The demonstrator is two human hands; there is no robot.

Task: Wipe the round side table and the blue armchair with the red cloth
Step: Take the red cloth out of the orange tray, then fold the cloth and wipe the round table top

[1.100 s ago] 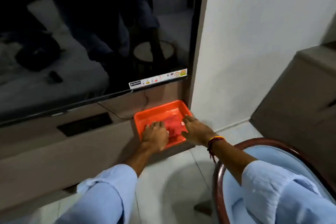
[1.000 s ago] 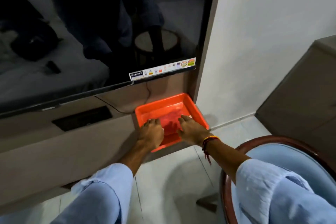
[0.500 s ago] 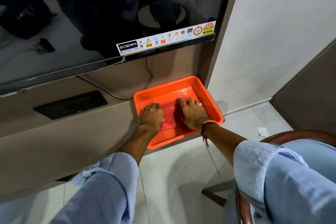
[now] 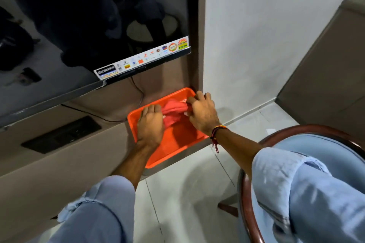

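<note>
Head view: right grip [image 4: 202, 112] pinches red cloth [image 4: 173, 111] above tray [image 4: 177, 144] (left grip [image 4: 151, 126] touching, grasp unclear).

surface: beige ledge [image 4: 59, 163] under TV; on it: orange tray [image 4: 177, 144]; in tray: red cloth [image 4: 171, 110]

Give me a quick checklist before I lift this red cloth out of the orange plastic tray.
1. Right hand pinching the bunched red cloth: ok.
2. Left hand gripping the cloth: cannot tell; it touches the cloth's edge.
3. Cloth free of the orange plastic tray: not ok, its lower part is inside.
4. Blue armchair with the dark wooden rim within reach: ok, beside the right arm.
5. Round side table located: cannot tell, seen only as a reflection in the black television screen.
</note>
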